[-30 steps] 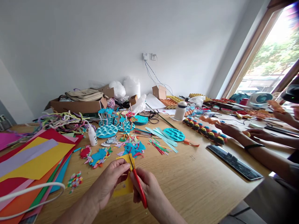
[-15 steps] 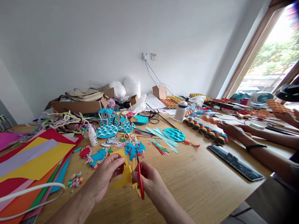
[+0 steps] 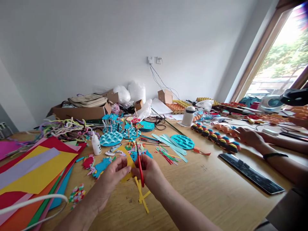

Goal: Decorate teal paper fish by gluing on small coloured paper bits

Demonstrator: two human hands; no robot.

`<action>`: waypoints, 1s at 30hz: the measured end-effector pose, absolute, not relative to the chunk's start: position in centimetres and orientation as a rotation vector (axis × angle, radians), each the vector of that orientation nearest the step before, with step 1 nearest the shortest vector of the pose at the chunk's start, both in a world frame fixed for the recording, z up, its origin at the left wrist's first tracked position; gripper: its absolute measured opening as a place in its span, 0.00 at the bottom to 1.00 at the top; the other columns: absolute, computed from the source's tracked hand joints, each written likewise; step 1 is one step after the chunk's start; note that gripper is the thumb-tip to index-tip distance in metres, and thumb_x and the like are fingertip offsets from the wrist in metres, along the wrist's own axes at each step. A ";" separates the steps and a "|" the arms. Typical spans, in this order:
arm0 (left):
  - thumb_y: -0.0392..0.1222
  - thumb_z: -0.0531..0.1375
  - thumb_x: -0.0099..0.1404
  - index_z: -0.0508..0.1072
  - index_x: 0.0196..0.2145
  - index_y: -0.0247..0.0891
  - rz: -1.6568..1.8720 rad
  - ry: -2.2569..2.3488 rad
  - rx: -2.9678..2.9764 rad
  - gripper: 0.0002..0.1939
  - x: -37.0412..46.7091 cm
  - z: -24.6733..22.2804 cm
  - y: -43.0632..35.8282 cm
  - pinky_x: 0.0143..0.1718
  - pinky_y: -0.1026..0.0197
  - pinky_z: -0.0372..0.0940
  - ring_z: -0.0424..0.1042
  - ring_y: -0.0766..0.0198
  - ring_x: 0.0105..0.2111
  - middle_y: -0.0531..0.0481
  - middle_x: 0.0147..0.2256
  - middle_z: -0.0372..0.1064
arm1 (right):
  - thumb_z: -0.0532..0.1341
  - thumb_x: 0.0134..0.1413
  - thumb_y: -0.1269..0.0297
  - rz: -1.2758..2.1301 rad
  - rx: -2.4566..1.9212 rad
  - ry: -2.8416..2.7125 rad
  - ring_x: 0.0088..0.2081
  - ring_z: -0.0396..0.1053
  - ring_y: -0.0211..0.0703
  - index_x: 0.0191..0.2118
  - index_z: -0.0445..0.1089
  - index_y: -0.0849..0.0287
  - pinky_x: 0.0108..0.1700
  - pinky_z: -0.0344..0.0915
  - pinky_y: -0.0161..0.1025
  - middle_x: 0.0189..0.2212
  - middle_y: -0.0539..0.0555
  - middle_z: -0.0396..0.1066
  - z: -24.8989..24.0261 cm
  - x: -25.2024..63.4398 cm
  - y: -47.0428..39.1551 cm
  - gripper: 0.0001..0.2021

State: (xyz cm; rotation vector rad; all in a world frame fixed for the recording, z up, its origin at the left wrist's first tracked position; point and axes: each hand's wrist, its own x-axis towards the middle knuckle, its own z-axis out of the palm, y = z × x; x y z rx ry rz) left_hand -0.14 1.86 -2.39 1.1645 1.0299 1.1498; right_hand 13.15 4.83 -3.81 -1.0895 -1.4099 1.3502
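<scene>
Between thumb and fingers, my left hand point(image 3: 119, 170) pinches a piece of yellow paper point(image 3: 129, 157), which stands up over the table. My right hand point(image 3: 148, 170) is closed around red-handled scissors point(image 3: 140, 168), their blades pointing away from me. Its fingertips meet the near right edge of the yellow paper; whether they grip it too I cannot tell. Below my hands several narrow yellow strips point(image 3: 143, 200) lie crossed on the wood. Blue paper cutouts point(image 3: 146, 154) lie just beyond my right hand, and more blue cutouts point(image 3: 102, 167) are left of my left hand.
Coloured paper sheets point(image 3: 43, 163) are stacked at left, with a white cable point(image 3: 48, 196) in front. A glue bottle point(image 3: 96, 144) stands upright behind the cutouts. On the right lie a black tablet point(image 3: 250, 173) and painted egg-carton strips point(image 3: 215, 138), near another person's hand point(image 3: 250, 136).
Both my hands have come closer together, the right with the scissors moving up and left. The yellow strips now lie spread on the table. The other person's hand has lowered toward the orange carton.
</scene>
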 end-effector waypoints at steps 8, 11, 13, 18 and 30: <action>0.43 0.61 0.50 0.69 0.27 0.36 1.208 1.144 1.209 0.08 -0.4 -1.9 2.1 0.30 0.64 0.61 0.65 0.63 0.28 0.54 0.25 0.65 | 0.60 0.40 0.56 1.270 -1.125 -1.522 0.21 0.60 0.33 0.24 0.57 0.59 0.22 0.56 0.30 0.18 0.45 0.60 -2.9 13.7 3.3 0.13; 0.42 0.61 0.52 0.69 0.28 0.37 1.277 1.089 1.142 0.07 -0.9 -1.2 1.9 0.31 0.64 0.64 0.65 0.65 0.29 0.54 0.27 0.65 | 0.54 0.48 0.57 1.296 -1.166 -1.687 0.21 0.59 0.33 0.23 0.57 0.59 0.23 0.55 0.29 0.18 0.46 0.59 -2.4 15.4 1.6 0.12; 0.41 0.62 0.51 0.69 0.28 0.38 1.294 1.040 1.078 0.07 -1.2 -0.9 1.8 0.32 0.63 0.65 0.66 0.66 0.29 0.55 0.27 0.65 | 0.53 0.50 0.60 1.214 -1.233 -1.768 0.21 0.56 0.31 0.21 0.56 0.59 0.22 0.53 0.28 0.17 0.46 0.57 -2.5 16.3 0.5 0.12; 0.40 0.63 0.51 0.70 0.29 0.38 1.274 0.977 0.983 0.07 -1.2 -0.7 1.6 0.34 0.60 0.67 0.69 0.64 0.30 0.54 0.29 0.67 | 0.53 0.48 0.62 1.154 -1.378 -1.874 0.19 0.53 0.31 0.20 0.56 0.59 0.20 0.48 0.29 0.16 0.46 0.57 -3.5 16.5 -0.8 0.10; 0.39 0.61 0.55 0.71 0.32 0.40 1.168 0.909 1.010 0.05 -0.6 -1.2 1.0 0.36 0.63 0.65 0.67 0.66 0.32 0.54 0.31 0.68 | 0.51 0.51 0.59 1.234 -1.282 -1.789 0.18 0.55 0.31 0.22 0.58 0.60 0.19 0.47 0.29 0.16 0.47 0.58 -3.8 14.9 -0.5 0.12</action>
